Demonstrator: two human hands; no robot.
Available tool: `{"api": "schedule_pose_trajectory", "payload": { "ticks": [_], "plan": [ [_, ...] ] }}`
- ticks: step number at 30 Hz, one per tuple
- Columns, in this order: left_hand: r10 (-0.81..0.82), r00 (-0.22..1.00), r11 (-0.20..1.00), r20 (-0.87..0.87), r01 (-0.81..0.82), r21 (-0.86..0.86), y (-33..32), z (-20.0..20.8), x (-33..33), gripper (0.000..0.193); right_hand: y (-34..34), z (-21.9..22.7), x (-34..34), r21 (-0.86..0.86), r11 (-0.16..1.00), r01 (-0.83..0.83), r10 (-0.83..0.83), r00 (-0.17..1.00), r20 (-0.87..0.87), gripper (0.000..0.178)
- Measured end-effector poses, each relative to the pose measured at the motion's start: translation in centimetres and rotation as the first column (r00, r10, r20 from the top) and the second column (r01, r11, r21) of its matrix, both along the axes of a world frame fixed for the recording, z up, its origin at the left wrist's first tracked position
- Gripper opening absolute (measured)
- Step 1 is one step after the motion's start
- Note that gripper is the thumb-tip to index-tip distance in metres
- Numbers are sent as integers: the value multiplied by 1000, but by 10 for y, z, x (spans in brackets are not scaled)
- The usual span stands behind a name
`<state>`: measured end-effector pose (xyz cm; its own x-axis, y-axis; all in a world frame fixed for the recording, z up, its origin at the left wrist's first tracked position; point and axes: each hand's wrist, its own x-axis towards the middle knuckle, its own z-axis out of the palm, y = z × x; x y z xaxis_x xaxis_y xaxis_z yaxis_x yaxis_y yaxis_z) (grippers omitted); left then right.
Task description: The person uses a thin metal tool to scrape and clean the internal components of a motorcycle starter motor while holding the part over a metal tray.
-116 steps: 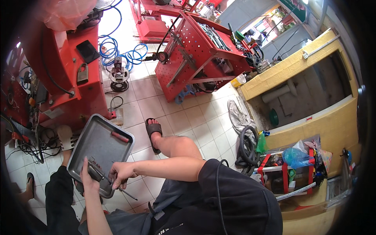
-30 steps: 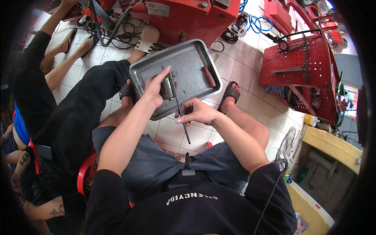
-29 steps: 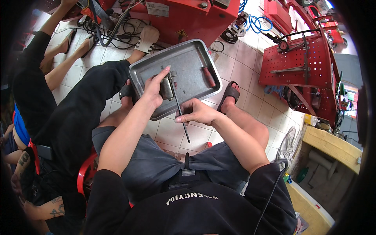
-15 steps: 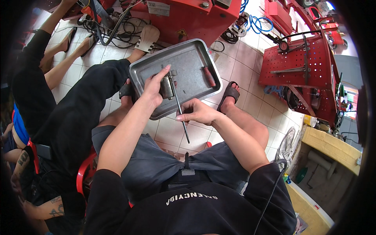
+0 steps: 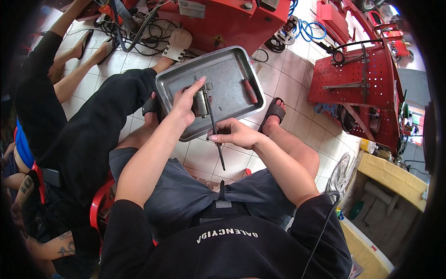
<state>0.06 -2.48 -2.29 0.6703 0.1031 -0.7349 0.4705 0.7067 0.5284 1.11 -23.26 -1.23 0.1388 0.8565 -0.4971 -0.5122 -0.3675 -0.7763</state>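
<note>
My left hand (image 5: 185, 103) is closed around a small metal cylinder (image 5: 200, 104) with a lug at its top end, which looks like a small motor. The thumb lies along the top of it. A long thin dark rod (image 5: 220, 156) runs from beside the cylinder toward my lap. My right hand (image 5: 234, 132) pinches this rod between thumb and fingers, past the tray's near edge. Under the hands is a grey metal tray (image 5: 227, 69). In its right part lies a screwdriver with a worn red handle (image 5: 249, 91). My left fingertips are mostly hidden behind the cylinder.
A red machine (image 5: 218, 21) stands beyond the tray, with black cables (image 5: 158, 35) at its left and a blue hose (image 5: 309, 30) at its right. To the right is a red perforated tool cart (image 5: 339, 74). Another person's dark-clothed leg (image 5: 111, 102) is close on the left.
Both hands keep their grips on the cylinder and the rod. The view has shifted very slightly, and the rod looks a little darker.
</note>
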Motion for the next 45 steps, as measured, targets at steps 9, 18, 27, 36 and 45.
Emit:
{"api": "schedule_pose_trajectory", "payload": {
  "ticks": [9,18,27,36,45],
  "plan": [
    [5,1000,1000,10,-5,11,-1,3,-1,41,1,16,4,-50,999,-17,11,994,-107,41],
    [25,1000,1000,11,-25,7,0,4,-1,42,1,17,-3,102,987,122,-82,942,-327,44],
    [21,1000,1000,14,-21,4,-2,6,-1,42,1,6,4,-73,993,-89,93,994,59,41],
    [0,1000,999,21,-1,32,-2,9,-2,43,2,14,-4,70,995,67,-46,962,-269,29],
    [42,998,994,41,-46,101,4,4,0,50,1,8,-3,90,996,-9,26,982,-186,27]
  ]
}}
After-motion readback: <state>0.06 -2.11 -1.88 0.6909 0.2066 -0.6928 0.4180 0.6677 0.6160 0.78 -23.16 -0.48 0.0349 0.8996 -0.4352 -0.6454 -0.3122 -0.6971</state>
